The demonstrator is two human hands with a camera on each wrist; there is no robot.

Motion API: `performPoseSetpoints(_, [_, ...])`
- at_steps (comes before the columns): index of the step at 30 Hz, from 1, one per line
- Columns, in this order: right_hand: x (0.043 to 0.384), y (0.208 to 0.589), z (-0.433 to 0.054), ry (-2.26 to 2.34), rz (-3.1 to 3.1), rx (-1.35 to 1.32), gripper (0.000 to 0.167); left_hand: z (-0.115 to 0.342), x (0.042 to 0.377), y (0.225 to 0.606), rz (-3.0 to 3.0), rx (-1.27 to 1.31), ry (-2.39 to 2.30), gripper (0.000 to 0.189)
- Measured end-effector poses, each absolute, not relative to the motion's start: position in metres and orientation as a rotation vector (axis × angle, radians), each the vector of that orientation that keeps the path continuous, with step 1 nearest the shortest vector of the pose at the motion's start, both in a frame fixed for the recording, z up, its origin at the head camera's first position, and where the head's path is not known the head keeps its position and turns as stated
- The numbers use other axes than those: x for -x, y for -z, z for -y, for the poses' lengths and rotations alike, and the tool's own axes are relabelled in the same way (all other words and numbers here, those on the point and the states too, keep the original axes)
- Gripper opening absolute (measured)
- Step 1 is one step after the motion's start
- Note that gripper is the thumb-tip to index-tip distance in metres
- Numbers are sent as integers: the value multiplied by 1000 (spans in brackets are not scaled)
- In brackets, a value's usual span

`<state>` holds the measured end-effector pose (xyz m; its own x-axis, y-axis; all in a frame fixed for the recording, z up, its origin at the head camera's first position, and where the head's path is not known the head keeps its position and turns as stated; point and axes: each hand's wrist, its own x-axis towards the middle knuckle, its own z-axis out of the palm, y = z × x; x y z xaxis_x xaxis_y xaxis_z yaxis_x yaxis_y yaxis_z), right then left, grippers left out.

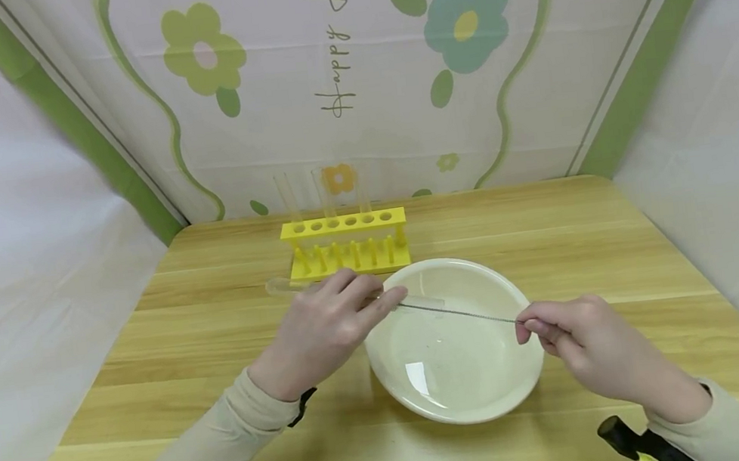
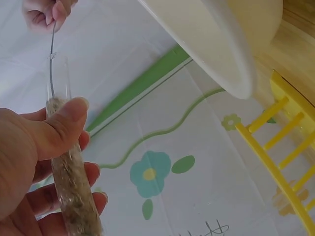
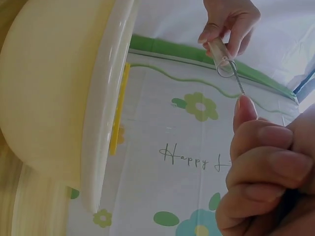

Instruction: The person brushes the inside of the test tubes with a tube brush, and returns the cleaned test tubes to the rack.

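Observation:
My left hand (image 1: 329, 330) grips a clear test tube (image 2: 58, 78), which lies tilted sideways above the bowl's far left rim. Inside the tube, the bristles of a test tube brush (image 2: 74, 182) show in the left wrist view. The brush's thin twisted wire handle (image 1: 461, 313) comes out of the open end and runs right. My right hand (image 1: 584, 343) pinches the end of that wire between thumb and fingers. Below both hands stands a white bowl (image 1: 460, 399) with a little clear liquid or shine at its bottom.
A yellow test tube rack (image 1: 342, 224) stands behind the bowl, with three clear tubes (image 1: 326, 193) upright in it. The wooden table (image 1: 618, 248) is bounded by printed white fabric walls (image 1: 386, 137) at the back and sides.

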<state>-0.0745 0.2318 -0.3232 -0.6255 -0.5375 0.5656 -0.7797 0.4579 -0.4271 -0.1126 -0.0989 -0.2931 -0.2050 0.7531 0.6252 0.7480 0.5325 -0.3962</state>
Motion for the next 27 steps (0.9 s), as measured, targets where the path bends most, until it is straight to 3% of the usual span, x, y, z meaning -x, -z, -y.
performPoseSetpoints(27, [70, 327, -270, -958, 2441, -1048, 47, 110, 121, 292, 2048, 1233, 68, 32])
